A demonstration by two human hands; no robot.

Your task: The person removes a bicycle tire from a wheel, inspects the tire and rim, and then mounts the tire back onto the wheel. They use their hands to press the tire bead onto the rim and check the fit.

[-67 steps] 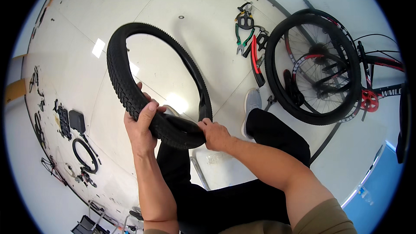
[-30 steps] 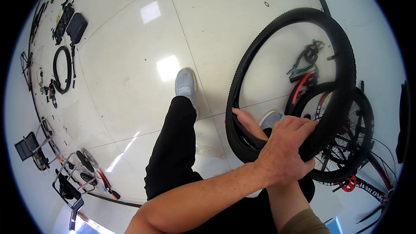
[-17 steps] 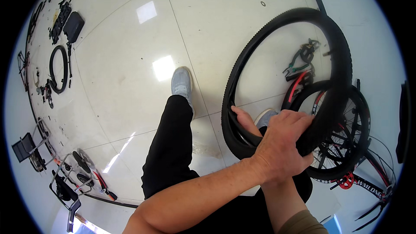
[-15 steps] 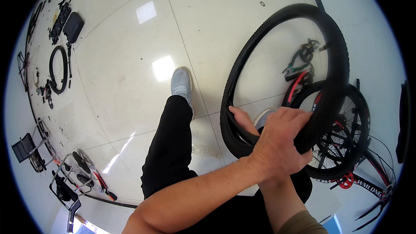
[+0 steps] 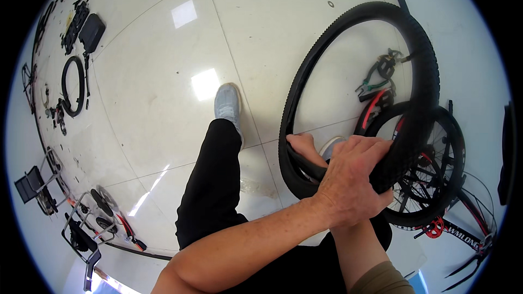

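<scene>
As the tire (image 5: 426, 71) looked bendy, my left hand (image 5: 354, 181) curled fingers round its five o'clock; my right hand (image 5: 304, 147), at eight, I couldn't tell.

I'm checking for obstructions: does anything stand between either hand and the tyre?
Nothing visible does: the left hand grips the tyre at its lower right, and the right hand meets its inner edge at lower left. The left hand overlaps the right forearm, hiding part of it.
</scene>
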